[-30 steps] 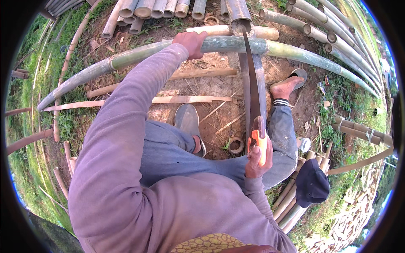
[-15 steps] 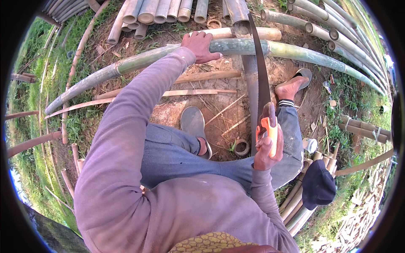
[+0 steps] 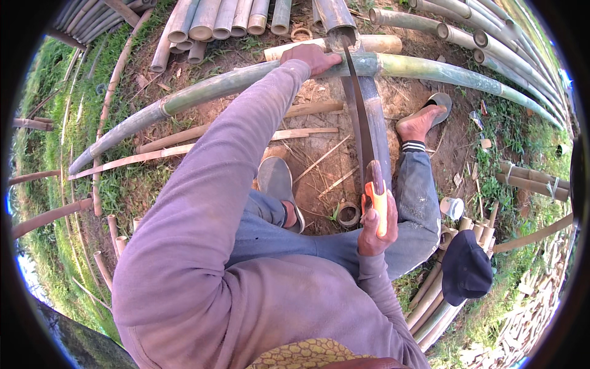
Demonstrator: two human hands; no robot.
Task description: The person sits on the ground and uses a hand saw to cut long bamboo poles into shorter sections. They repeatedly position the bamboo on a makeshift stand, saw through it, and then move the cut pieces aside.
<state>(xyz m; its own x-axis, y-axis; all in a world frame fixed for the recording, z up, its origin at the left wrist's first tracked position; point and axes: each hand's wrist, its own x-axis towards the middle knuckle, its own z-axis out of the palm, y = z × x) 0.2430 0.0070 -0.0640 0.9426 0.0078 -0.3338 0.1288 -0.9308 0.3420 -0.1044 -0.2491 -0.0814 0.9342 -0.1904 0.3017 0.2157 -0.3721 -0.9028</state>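
Being held in clamped R hand (image 3: 372,241) is orange-handled, curved dark-metal handsaw (image 3: 367,135), blade across long, round green-grey bamboo pole (image 3: 424,66). Pole's touched by L hand (image 3: 310,58) just L of blade; grip tightness can't be told. Cut tan bamboo tubes (image 3: 225,18) stacked beyond.

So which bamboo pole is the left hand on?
The long greenish bamboo pole lying crosswise under the left hand, crossed by the handsaw blade; the paler crosswise piece just beyond is much shorter.
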